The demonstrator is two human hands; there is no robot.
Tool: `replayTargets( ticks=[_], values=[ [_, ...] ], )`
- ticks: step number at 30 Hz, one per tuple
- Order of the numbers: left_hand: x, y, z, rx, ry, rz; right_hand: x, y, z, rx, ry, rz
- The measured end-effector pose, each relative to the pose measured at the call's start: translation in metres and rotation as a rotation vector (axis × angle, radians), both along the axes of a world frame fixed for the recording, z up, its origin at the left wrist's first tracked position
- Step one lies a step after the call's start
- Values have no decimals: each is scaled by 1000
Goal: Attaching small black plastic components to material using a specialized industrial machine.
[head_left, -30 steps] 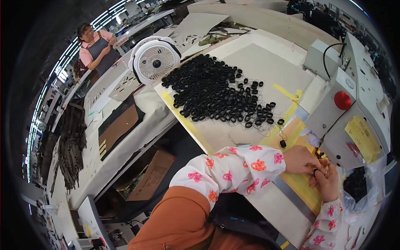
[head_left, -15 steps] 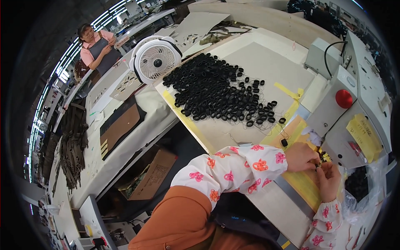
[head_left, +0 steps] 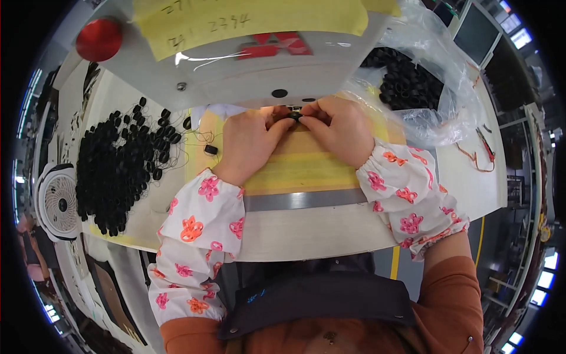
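My left hand [head_left: 250, 135] and my right hand [head_left: 342, 127] meet under the front of a pale grey sewing machine [head_left: 230, 79]. Thumb and fingers of each are pinched on a small black fabric loop [head_left: 296, 117], mostly covered by the fingertips. Metal parts of the machine lie just beyond it. Left of my left wrist, a single black loop [head_left: 210, 150] rests by trailing threads. Farther left spreads a big pile of similar black loops [head_left: 112, 171] joined by loose thread.
A clear plastic bag [head_left: 433, 131] holding black loops lies at the right. Near it are red-handled thread snips [head_left: 488, 148]. A white fan [head_left: 56, 203] stands at the far left. Yellow tape [head_left: 306, 168] covers the work surface before me; a red button [head_left: 99, 40] juts from the machine.
My view has swung toward the machine, so the pile now appears at the left. Both hands stay close together at the machine, fingers pinched.
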State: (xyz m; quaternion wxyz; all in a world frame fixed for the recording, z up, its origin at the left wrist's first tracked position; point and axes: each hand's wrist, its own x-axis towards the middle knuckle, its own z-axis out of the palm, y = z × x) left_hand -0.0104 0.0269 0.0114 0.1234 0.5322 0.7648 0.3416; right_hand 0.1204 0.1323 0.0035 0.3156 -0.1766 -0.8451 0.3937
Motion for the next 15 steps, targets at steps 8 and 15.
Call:
replayTargets(
  ticks=[8, 15],
  values=[
    [4, 1, 6, -168, 11, 105, -2, 0, 1, 64, 8, -47],
    [-2, 3, -5, -45, -163, 121, -5, 4, -1, 84, 51, -32]
  ],
)
